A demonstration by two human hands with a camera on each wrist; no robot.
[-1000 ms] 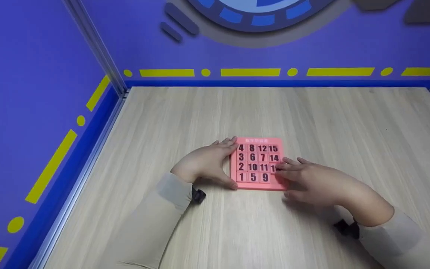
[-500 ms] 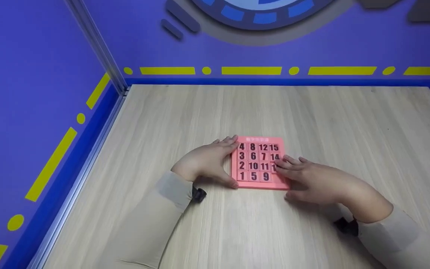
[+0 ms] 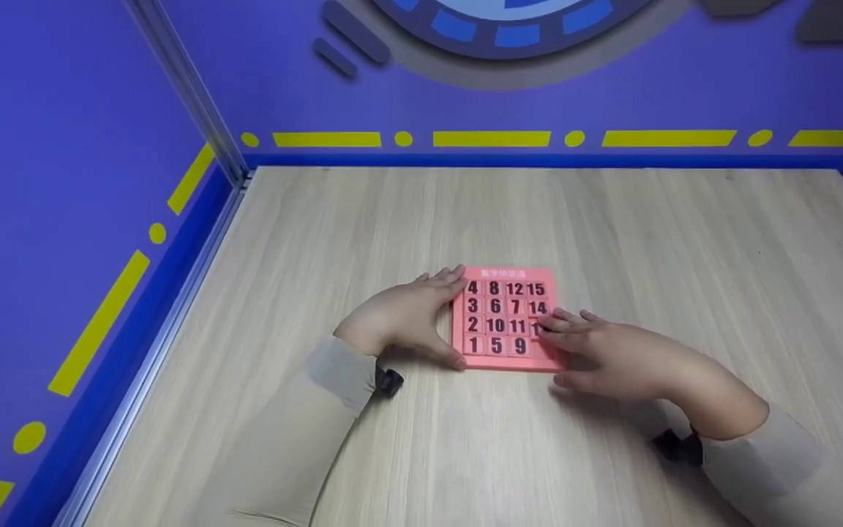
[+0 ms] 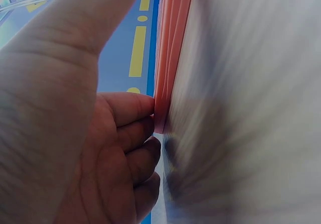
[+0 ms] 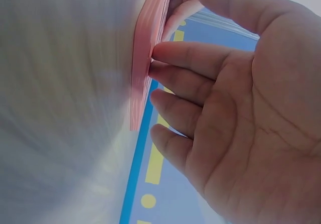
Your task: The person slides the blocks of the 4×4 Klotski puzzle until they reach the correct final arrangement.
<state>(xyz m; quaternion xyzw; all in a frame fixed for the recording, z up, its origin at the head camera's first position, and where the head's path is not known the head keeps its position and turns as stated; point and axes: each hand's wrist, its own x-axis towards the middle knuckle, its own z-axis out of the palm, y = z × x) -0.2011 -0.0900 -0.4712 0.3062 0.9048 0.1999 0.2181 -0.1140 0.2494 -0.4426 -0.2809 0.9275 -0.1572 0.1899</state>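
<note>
A pink sliding number puzzle (image 3: pixel 513 364) lies flat on the table, its tiles marked with black numbers. My left hand (image 3: pixel 408 313) holds its left side, thumb at the near corner and forefinger at the far corner. In the left wrist view the forefinger tip meets the puzzle's edge (image 4: pixel 170 58). My right hand (image 3: pixel 612 357) reaches in from the right with extended fingers, fingertips on a right-column tile below the 14 and partly covering it. Below that tile, right of the 9, is a tile-free slot. In the right wrist view two fingertips touch the puzzle's top (image 5: pixel 143 58).
The wood-grain table (image 3: pixel 363 219) extends around the puzzle. Blue panels with yellow dashes (image 3: pixel 491 138) rise at the back and left, joined by a metal corner post (image 3: pixel 195 88). Black bands (image 3: pixel 390 383) sit at both wrists.
The right fingertips shift only slightly over the right column of tiles. The left hand and the puzzle stay in place.
</note>
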